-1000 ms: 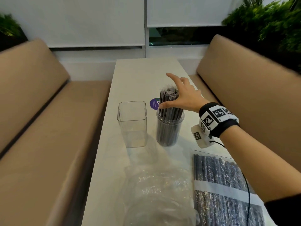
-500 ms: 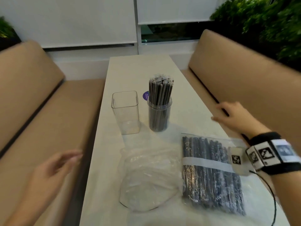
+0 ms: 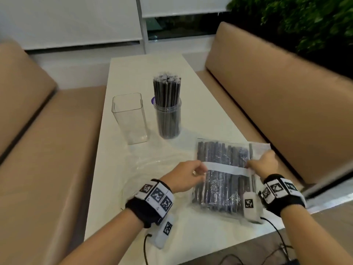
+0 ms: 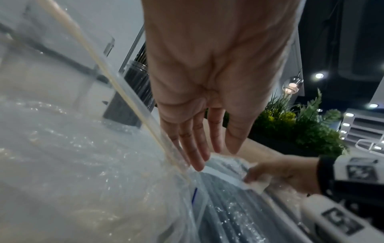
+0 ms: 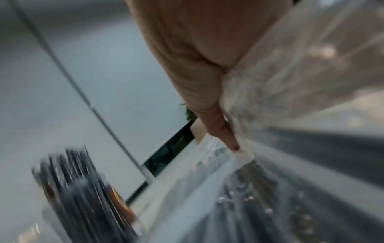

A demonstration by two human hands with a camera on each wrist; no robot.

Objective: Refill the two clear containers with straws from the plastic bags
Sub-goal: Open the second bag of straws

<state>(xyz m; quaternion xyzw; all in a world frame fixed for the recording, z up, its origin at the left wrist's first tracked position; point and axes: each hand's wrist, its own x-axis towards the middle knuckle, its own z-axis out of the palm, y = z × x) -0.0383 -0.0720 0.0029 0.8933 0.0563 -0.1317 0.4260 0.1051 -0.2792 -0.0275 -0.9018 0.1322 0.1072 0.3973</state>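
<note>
A clear bag of dark straws (image 3: pixel 223 155) with a white band lies on the table's near right. My right hand (image 3: pixel 261 165) pinches its right edge at the band, thumb on top (image 5: pixel 218 128); the bag's plastic (image 5: pixel 270 189) is blurred there. My left hand (image 3: pixel 191 174) reaches the bag's left edge, and its straight fingers (image 4: pixel 197 152) touch the plastic. Beyond stand an empty square clear container (image 3: pixel 129 119) and a round clear container (image 3: pixel 168 119) packed with dark straws, both untouched.
An empty crumpled plastic bag (image 3: pixel 149 169) lies left of the full bag, under my left wrist. The narrow white table (image 3: pixel 133 69) runs between two tan benches (image 3: pixel 47 150) (image 3: pixel 277 92). Sensor cables (image 3: pixel 277 236) hang at the near edge.
My right hand left the round container's straws and came back to pinch the bag. My left hand came in from the left bench side onto the bag's left edge.
</note>
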